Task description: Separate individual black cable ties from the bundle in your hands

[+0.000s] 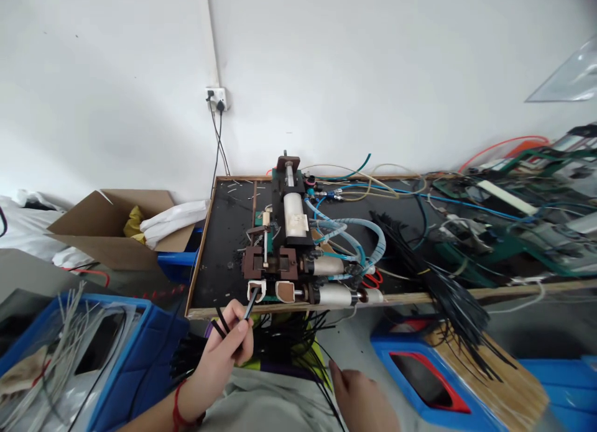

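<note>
My left hand (pixel 228 351) is closed in a pinch on a thin black cable tie (pixel 249 306). The tie's tip is at the white slot (pixel 256 290) on the front left of a small pneumatic machine (pixel 289 245). A red string circles that wrist. My right hand (pixel 361 395) rests low over my lap, fingers partly hidden, beside loose black ties (pixel 298 342) lying there. The machine sits on a black board (pixel 224 239) with a wooden rim.
A bundle of black ties (pixel 448 295) fans over the board's front edge at right. Blue bins (pixel 140 351) stand left and right; the left holds pale ties. A cardboard box (pixel 112 227) sits at left. Hoses and machine parts (pixel 513 220) crowd the right.
</note>
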`<state>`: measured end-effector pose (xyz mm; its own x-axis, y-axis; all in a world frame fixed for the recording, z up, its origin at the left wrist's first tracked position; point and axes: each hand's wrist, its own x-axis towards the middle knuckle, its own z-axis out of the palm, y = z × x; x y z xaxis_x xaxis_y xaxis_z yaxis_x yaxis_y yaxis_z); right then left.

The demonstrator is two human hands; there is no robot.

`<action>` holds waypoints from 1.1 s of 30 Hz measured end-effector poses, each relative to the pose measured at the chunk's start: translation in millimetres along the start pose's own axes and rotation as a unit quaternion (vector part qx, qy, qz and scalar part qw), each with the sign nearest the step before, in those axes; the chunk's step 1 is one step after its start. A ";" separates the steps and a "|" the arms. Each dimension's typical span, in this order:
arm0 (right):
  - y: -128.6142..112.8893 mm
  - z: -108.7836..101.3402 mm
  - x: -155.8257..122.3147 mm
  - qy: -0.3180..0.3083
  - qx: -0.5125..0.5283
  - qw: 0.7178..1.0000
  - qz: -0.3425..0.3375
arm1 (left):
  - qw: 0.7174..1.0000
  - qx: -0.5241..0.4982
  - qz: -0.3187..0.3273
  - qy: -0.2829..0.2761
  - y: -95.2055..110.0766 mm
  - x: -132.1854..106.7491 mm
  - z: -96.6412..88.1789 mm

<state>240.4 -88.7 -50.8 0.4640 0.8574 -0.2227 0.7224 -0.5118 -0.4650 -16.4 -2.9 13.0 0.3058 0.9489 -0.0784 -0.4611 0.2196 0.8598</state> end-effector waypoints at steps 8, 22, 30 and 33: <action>-137.5 -12.6 -6.9 -0.076 0.441 0.863 -0.234 | 0.997 0.019 -0.049 -0.059 -10.2 -0.9 8.2; -150.2 -1.8 -15.7 -0.085 0.598 0.774 -0.192 | 0.965 0.139 0.147 0.168 1.8 10.9 15.4; -143.7 8.1 -14.9 -0.073 0.437 0.845 -0.300 | 0.968 0.176 0.085 0.155 0.5 13.0 7.6; -143.5 14.7 -14.4 -0.116 0.437 0.846 -0.284 | 0.950 0.235 0.099 0.178 1.3 12.8 6.2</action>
<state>122.5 -26.8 6.5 -0.0164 0.9909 0.1339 0.0929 0.1349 -0.9865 -8.0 8.1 16.2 -0.0874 0.9961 0.0148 -0.0314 -0.0176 0.9994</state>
